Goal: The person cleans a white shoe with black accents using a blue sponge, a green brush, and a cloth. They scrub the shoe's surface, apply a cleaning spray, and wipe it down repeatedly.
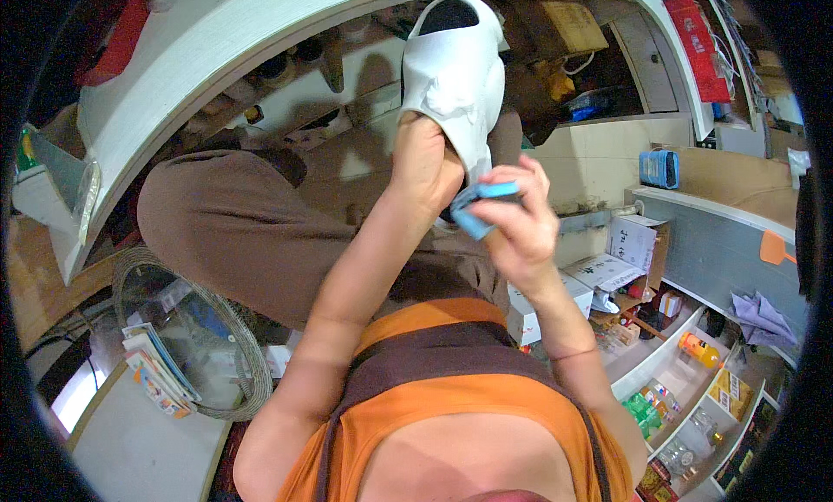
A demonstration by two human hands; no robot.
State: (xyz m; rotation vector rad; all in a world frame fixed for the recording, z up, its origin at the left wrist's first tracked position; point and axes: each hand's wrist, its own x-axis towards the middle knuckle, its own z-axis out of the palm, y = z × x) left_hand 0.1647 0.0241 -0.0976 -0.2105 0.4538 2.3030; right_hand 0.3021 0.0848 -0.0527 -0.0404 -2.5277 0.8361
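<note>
A white slide sandal [455,66] with an open toe and a raised ornament on its strap is held up in front of me, toe pointing away. My left hand [426,154] reaches into its foot opening and supports it from inside, so those fingers are hidden. Pinched in my right hand [524,219] is a folded blue cloth [474,217], slightly blurred. The cloth is close to the sandal's heel end, and I cannot tell whether they touch.
A white curved tabletop edge [195,53] arcs beyond my knees. At left, a round wire-rimmed item [257,352] leans near booklets [159,378]. To the right are cardboard boxes [602,271], a shelf holding bottles [699,349], a purple cloth [764,316] and an orange fly swatter [774,247].
</note>
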